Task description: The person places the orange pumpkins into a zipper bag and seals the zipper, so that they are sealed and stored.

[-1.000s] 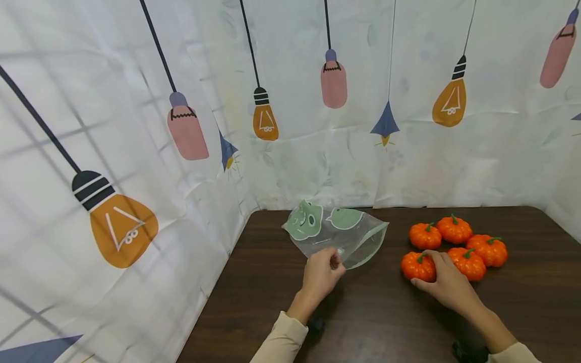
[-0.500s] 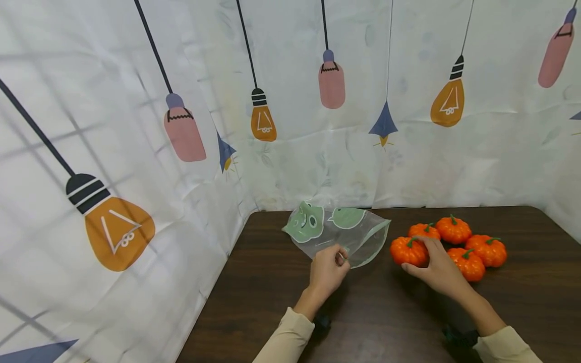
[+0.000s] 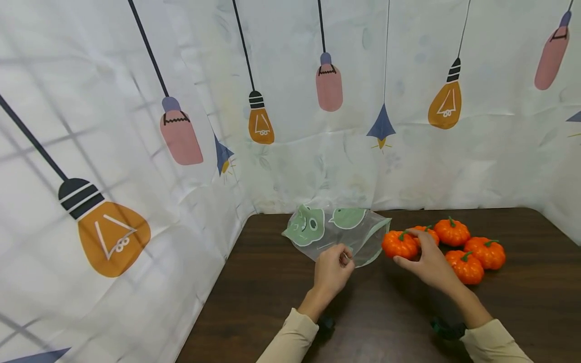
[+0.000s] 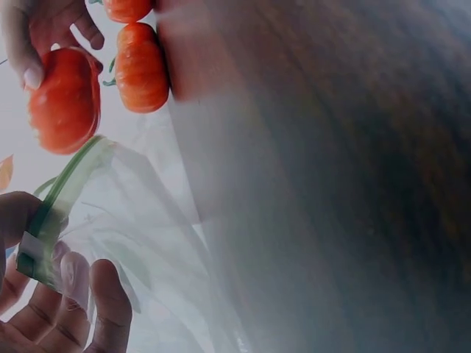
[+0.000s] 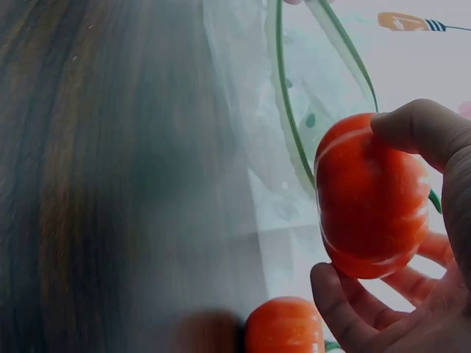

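Note:
My right hand [image 3: 428, 259] grips a small orange pumpkin [image 3: 400, 244] between thumb and fingers, its green stem showing. In the right wrist view this pumpkin [image 5: 373, 198] is at the mouth of a clear zip bag, whose two green edges stand apart. My left hand [image 3: 333, 268] pinches the rim of that zip bag [image 3: 341, 237], which carries green animal prints. From the left wrist, the bag's green zip edge [image 4: 68, 175] runs from the left fingers [image 4: 110, 301] up toward the held pumpkin.
Several more small pumpkins [image 3: 485, 253] lie in a cluster at the right of the dark wooden table [image 3: 386, 322]; one is partly behind my right hand. A white curtain [image 3: 290, 171] printed with lamps hangs along the back and left.
My right hand has lifted the pumpkin from the cluster and carried it left, to the bag's right end. My left hand has shifted slightly right, still pinching the bag.

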The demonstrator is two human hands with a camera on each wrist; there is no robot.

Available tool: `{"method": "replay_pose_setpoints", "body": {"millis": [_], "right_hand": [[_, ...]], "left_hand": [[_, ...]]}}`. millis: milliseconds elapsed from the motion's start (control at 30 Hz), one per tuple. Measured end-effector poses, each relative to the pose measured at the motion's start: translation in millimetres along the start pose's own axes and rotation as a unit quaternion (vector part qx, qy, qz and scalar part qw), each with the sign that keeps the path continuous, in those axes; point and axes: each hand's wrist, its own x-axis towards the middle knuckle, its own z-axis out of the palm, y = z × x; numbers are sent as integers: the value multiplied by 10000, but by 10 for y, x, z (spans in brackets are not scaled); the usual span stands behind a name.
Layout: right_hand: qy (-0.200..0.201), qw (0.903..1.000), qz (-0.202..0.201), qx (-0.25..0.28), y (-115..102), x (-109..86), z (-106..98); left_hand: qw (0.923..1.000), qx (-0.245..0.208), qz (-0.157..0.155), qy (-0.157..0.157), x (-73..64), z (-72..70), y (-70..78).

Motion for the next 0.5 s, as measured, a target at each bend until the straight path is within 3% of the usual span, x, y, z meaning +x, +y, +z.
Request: {"method": "replay_pose_setpoints", "body": {"millis": [500], "right_hand": [[-144, 9994, 97, 283, -111, 174, 174]], "left_hand": [[9983, -210, 524, 161, -14, 0, -29]]}}
